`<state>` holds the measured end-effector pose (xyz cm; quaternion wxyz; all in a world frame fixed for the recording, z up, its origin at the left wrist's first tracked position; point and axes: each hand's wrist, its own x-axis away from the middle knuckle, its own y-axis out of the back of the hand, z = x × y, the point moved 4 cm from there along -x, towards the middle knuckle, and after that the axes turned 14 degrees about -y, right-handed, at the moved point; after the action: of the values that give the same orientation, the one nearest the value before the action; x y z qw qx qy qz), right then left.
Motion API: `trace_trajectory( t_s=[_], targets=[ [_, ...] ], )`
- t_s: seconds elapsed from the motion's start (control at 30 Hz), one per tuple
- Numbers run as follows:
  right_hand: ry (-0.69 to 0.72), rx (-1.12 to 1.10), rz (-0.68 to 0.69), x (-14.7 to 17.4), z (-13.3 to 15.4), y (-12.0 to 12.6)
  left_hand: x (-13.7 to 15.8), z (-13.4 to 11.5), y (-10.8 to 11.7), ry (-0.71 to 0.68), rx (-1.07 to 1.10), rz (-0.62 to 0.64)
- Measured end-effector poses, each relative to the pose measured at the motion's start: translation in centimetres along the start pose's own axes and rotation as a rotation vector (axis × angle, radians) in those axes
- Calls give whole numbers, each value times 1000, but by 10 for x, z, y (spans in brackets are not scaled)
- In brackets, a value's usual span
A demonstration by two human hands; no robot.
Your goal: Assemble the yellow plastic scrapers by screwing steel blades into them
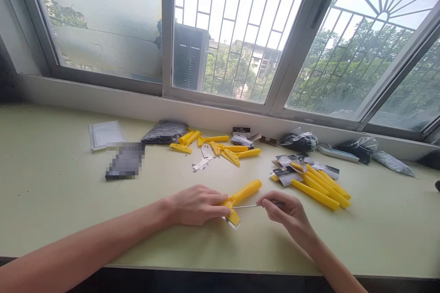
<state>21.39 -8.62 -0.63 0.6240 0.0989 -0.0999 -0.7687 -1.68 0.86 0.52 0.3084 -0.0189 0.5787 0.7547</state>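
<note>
My left hand [197,204] is closed on the head of a yellow scraper [246,192], holding it against the table near the front. The scraper's handle points up and to the right, and a metal blade shows at its lower edge. In my right hand [287,213] is a thin screwdriver [249,206], its shaft pointing left with the tip at the scraper's head, close to my left fingertips. Whether the tip sits in a screw is too small to tell. Behind them lie several yellow scrapers [230,155], metal plates [203,162] and tiny screws.
To the right, several yellow-handled scrapers [316,194] lie by printed cards [287,175]. Along the window are a dark plastic-wrapped pack [164,132], black bagged bundles [298,141] and a white packet [393,162]. A blurred dark object [125,160] and a clear-wrapped packet [107,135] lie left.
</note>
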Motion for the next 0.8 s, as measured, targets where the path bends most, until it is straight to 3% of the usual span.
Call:
trace_trajectory(
  t_s=[0.33, 0.63, 0.8],
  targets=[
    [115, 113, -209, -13, 2, 4, 0, -2, -2, -19, -52, 49],
    [290, 321, -168, -85, 34, -57, 3, -6, -1, -31, -86, 46],
    [350, 361, -135, -97, 30, -78, 6, -5, -6, -17, -68, 60]
  ],
)
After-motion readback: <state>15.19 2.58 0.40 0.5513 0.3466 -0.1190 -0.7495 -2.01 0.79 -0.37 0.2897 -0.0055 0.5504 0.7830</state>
